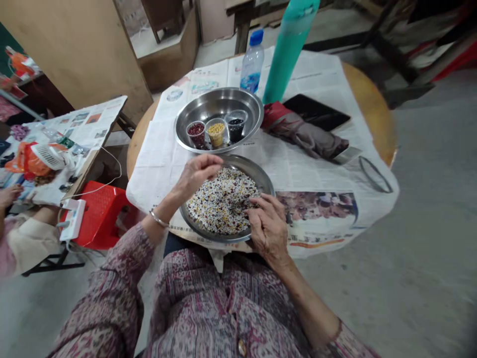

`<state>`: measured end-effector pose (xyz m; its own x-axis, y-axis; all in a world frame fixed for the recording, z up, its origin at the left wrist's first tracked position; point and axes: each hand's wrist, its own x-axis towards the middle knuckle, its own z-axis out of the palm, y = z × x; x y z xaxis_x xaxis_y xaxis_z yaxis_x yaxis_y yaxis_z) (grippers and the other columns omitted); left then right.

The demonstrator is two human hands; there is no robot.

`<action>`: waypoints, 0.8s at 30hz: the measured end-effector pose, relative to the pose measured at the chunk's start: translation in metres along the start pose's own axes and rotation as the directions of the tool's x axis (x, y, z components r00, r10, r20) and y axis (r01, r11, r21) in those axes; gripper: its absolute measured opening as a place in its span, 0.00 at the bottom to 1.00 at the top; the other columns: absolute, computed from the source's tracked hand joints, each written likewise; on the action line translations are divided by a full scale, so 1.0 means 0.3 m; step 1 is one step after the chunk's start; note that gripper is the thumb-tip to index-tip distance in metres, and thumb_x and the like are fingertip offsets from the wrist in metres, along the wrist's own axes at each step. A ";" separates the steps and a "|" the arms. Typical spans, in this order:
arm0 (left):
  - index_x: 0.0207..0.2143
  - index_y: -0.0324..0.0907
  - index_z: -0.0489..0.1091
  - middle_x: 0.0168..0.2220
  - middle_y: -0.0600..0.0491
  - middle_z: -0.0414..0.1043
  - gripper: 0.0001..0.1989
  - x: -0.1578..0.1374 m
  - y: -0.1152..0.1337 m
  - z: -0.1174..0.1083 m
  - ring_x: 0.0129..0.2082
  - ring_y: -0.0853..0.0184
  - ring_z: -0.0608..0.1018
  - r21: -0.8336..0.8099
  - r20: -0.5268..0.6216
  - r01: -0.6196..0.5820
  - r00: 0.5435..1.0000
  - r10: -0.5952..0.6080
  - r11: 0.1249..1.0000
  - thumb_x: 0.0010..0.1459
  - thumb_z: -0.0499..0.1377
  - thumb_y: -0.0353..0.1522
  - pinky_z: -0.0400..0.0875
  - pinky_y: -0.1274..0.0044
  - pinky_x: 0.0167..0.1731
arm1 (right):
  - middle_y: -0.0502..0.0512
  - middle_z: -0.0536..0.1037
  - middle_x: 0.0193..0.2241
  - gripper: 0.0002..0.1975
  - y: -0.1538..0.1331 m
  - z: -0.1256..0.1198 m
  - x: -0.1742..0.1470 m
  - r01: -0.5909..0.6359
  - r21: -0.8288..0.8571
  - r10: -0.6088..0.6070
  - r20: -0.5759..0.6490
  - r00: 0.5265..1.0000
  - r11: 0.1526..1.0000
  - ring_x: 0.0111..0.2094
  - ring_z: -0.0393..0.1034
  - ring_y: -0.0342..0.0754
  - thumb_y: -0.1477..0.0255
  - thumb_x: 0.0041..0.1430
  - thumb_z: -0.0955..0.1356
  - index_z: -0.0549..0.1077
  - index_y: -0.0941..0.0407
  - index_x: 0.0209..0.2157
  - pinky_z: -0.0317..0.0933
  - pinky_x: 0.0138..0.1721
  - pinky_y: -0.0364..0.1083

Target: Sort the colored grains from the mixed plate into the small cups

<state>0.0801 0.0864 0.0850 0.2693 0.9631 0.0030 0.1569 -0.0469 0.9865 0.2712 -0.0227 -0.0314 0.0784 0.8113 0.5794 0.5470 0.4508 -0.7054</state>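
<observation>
A round metal plate (265, 178) lies close to my body, filled with a heap of mixed white, yellow, dark red and black grains or beans (223, 201). Over its far left rim hovers my left hand (199, 174), fingers pinched together; whatever they hold is too small to make out. My right hand (269, 223) rests at the plate's right side, its bent fingertips drawn together in the heap and partly hidden. Just beyond, a metal basin (203, 102) carries three clear cups: dark red beans (196, 133), yellow ones (215, 132) and black ones (235, 127).
Newspaper (149, 174) covers the round table. Behind the basin stand a water bottle (252, 64) and a tall teal bottle (288, 49). A folded umbrella (301, 130), a dark flat device (316, 112) and a dark ring (375, 175) lie to the right. A red stool (102, 214) stands left.
</observation>
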 end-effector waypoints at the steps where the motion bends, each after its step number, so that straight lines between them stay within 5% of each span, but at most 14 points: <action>1: 0.38 0.40 0.76 0.30 0.54 0.74 0.05 -0.049 -0.028 0.001 0.28 0.73 0.72 0.146 0.044 -0.014 0.999 0.008 0.989 0.58 0.62 0.28 0.68 0.79 0.34 | 0.56 0.80 0.45 0.11 0.000 -0.001 0.000 0.003 -0.001 -0.003 -0.002 1.000 1.000 0.57 0.66 0.56 0.73 0.65 0.63 0.77 0.52 0.33 0.63 0.59 0.62; 6: 0.38 0.40 0.75 0.37 0.52 0.77 0.05 -0.197 -0.140 -0.001 0.37 0.69 0.76 0.640 0.162 -0.215 0.976 0.145 0.738 0.61 0.59 0.26 0.71 0.74 0.42 | 0.57 0.80 0.44 0.12 0.001 -0.002 0.000 0.023 -0.006 -0.023 -0.008 1.000 1.000 0.57 0.66 0.56 0.74 0.65 0.63 0.76 0.53 0.30 0.63 0.59 0.60; 11: 0.42 0.42 0.74 0.40 0.52 0.76 0.05 -0.224 -0.164 0.025 0.45 0.65 0.76 0.806 0.220 -0.254 0.967 0.128 0.535 0.64 0.60 0.28 0.70 0.70 0.51 | 0.56 0.80 0.42 0.12 0.003 0.001 0.000 0.040 -0.027 -0.041 -0.026 0.999 0.999 0.56 0.66 0.55 0.74 0.66 0.63 0.76 0.53 0.31 0.63 0.58 0.59; 24: 0.47 0.45 0.73 0.45 0.52 0.74 0.10 -0.223 -0.121 0.062 0.49 0.62 0.75 0.850 0.340 -0.323 0.940 0.037 0.417 0.64 0.60 0.29 0.69 0.68 0.54 | 0.56 0.80 0.40 0.12 0.001 -0.005 0.000 0.040 -0.038 -0.041 -0.020 0.999 0.998 0.56 0.67 0.55 0.74 0.66 0.63 0.76 0.53 0.31 0.64 0.57 0.58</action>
<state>0.0741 0.0186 0.0460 0.5817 0.8132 -0.0168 0.7856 -0.5564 0.2708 0.2725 -0.0232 -0.0310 0.0728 0.7846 0.6157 0.5809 0.4685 -0.6657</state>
